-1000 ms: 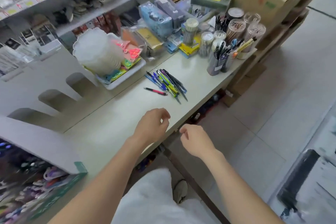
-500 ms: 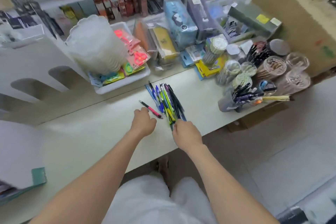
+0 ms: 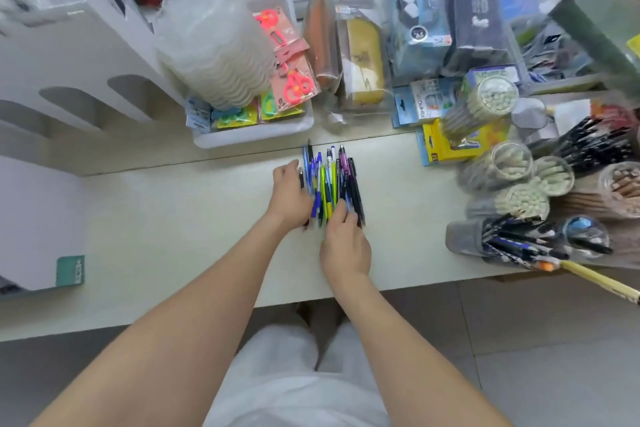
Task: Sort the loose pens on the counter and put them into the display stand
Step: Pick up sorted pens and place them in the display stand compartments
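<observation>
The loose pens (image 3: 332,180) lie bunched on the table (image 3: 173,218). The left hand (image 3: 289,192) curls its fingers round the bunch's left edge. The right hand (image 3: 344,244) presses straight fingers on the near ends.

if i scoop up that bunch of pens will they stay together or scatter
The pens are slim, stiff barrels lying loose side by side, so they'll probably roll or slip apart. The left hand at their side and right hand at their near ends should help.

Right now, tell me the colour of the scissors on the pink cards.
The scissors are neon pink, clearest in the head view.
</observation>
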`<state>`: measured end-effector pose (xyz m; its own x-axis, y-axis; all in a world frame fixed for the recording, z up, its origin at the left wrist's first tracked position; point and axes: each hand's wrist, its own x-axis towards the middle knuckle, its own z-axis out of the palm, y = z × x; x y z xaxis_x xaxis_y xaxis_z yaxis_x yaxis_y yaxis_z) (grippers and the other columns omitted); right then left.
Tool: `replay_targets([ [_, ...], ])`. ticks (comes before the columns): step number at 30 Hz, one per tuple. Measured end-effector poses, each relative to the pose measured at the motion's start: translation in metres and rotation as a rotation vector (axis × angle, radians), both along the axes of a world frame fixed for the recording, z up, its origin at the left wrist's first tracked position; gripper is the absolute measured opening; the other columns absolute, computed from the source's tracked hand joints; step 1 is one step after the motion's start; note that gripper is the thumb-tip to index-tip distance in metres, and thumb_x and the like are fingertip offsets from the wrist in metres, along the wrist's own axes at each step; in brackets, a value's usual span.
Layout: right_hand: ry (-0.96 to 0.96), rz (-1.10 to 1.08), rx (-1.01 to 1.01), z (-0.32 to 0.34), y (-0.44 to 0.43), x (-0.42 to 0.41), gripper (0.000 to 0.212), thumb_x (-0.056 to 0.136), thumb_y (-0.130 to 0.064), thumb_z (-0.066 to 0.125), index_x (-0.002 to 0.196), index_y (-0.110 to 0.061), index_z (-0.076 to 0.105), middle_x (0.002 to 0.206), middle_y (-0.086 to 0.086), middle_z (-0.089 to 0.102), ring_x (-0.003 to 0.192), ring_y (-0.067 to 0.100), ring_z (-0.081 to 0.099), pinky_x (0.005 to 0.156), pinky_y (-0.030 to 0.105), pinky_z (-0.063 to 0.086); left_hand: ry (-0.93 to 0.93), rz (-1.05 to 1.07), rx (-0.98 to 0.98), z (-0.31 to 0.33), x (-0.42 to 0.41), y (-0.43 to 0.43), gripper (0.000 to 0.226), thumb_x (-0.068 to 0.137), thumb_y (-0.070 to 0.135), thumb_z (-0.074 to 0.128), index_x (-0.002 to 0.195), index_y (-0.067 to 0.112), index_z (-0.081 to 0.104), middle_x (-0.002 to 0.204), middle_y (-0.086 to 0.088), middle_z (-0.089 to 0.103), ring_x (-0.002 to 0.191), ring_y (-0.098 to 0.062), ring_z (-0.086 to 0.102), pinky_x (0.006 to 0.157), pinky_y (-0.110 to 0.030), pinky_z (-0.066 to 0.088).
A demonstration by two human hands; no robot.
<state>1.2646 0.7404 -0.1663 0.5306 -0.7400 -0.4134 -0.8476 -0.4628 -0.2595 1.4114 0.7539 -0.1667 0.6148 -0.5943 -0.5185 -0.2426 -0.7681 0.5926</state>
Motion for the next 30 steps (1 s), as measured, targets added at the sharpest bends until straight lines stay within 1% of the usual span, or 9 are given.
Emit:
replay_targets([
  [2, -0.006, 0.037, -0.007, -0.003, -0.009, -0.001, 0.079, 0.096, -0.006, 0.065, 0.161, -0.007, 0.022, 0.138, 0.012, 0.052, 0.115, 0.029, 0.064, 0.084, 0.037, 0.056, 0.053, 0.111, -0.003, -0.007, 0.002, -0.01, 0.044, 0.098, 0.004, 0.058, 0.14, 0.009, 0.049, 0.145, -0.017, 0.043, 0.116, -0.032, 0.062, 0.094, -0.044, 0.058],
  [4, -0.035, 0.059, 0.018, -0.005, -0.018, -0.003, 0.084, 0.092, -0.011, 0.069, 0.161, -0.008, 0.023, 0.137, 0.011, 0.049, 0.119, 0.029, 0.057, 0.087, 0.036, 0.054, 0.057, 0.205, 0.009, -0.016, 0.003, -0.016, 0.019, 0.092, 0.014, 0.069, 0.102, 0.015, 0.053, 0.12, -0.02, 0.059, 0.093, -0.033, 0.063, 0.071, -0.039, 0.054],
  [6, -0.098, 0.077, 0.044, -0.006, -0.026, -0.004, 0.085, 0.084, -0.014, 0.072, 0.157, -0.008, 0.03, 0.134, 0.011, 0.046, 0.118, 0.031, 0.053, 0.09, 0.038, 0.053, 0.057, 0.264, 0.016, -0.022, -0.001, -0.023, 0.035, 0.085, 0.031, 0.079, 0.095, 0.014, 0.05, 0.103, -0.016, 0.065, 0.089, -0.034, 0.062, 0.064, -0.036, 0.047],
  [10, -0.296, 0.029, 0.108, -0.012, -0.033, 0.002, 0.071, 0.078, -0.031, 0.069, 0.141, -0.006, 0.047, 0.128, 0.009, 0.053, 0.112, 0.031, 0.052, 0.091, 0.042, 0.051, 0.067, 0.28, 0.047, -0.022, -0.012, -0.043, 0.072, 0.075, 0.062, 0.077, 0.106, -0.001, 0.061, 0.1, -0.019, 0.069, 0.1, -0.038, 0.066, 0.075, -0.042, 0.053],
  [13, -0.442, -0.022, 0.161, -0.02, -0.038, 0.006, 0.047, 0.093, -0.027, 0.07, 0.134, -0.008, 0.056, 0.129, 0.006, 0.06, 0.113, 0.028, 0.054, 0.094, 0.045, 0.052, 0.007, 0.256, 0.106, -0.02, -0.016, -0.055, 0.068, 0.089, 0.049, 0.08, 0.121, -0.005, 0.055, 0.116, -0.022, 0.066, 0.113, -0.038, 0.061, 0.089, -0.047, 0.053],
  [16, -0.552, -0.041, 0.182, -0.023, -0.042, 0.002, 0.026, 0.098, -0.014, 0.067, 0.123, -0.012, 0.061, 0.115, 0.002, 0.066, 0.099, 0.024, 0.056, 0.086, 0.046, 0.052, 0.05, 0.293, 0.151, -0.015, -0.017, -0.06, 0.069, 0.088, 0.045, 0.084, 0.124, -0.003, 0.05, 0.117, -0.017, 0.062, 0.111, -0.036, 0.063, 0.089, -0.046, 0.057],
  [22, -0.672, -0.021, 0.274, -0.015, -0.037, -0.004, 0.033, 0.096, -0.008, 0.065, 0.127, -0.016, 0.062, 0.103, -0.006, 0.069, 0.092, 0.018, 0.06, 0.077, 0.032, 0.046, 0.178, 0.532, 0.062, -0.017, -0.022, -0.05, 0.041, 0.088, 0.031, 0.079, 0.109, 0.002, 0.057, 0.099, -0.015, 0.066, 0.087, -0.033, 0.066, 0.068, -0.035, 0.05],
  [26, -0.641, -0.02, 0.191, -0.009, -0.034, -0.008, 0.046, 0.092, -0.024, 0.066, 0.138, -0.019, 0.06, 0.131, -0.006, 0.064, 0.122, 0.017, 0.057, 0.105, 0.028, 0.045, 0.307, 0.526, -0.06, -0.014, -0.025, -0.037, 0.029, 0.077, 0.034, 0.062, 0.09, 0.012, 0.048, 0.077, -0.005, 0.054, 0.07, -0.025, 0.054, 0.063, -0.033, 0.044],
  [30, -0.662, -0.312, 0.283, 0.006, -0.028, -0.016, 0.043, 0.093, -0.028, 0.058, 0.135, -0.023, 0.063, 0.126, -0.01, 0.062, 0.117, 0.01, 0.058, 0.104, 0.028, 0.047, 0.31, 0.576, -0.203, 0.008, -0.031, -0.025, 0.018, 0.088, 0.022, 0.063, 0.084, 0.019, 0.046, 0.069, 0.005, 0.047, 0.055, -0.012, 0.048, 0.058, -0.032, 0.038],
])
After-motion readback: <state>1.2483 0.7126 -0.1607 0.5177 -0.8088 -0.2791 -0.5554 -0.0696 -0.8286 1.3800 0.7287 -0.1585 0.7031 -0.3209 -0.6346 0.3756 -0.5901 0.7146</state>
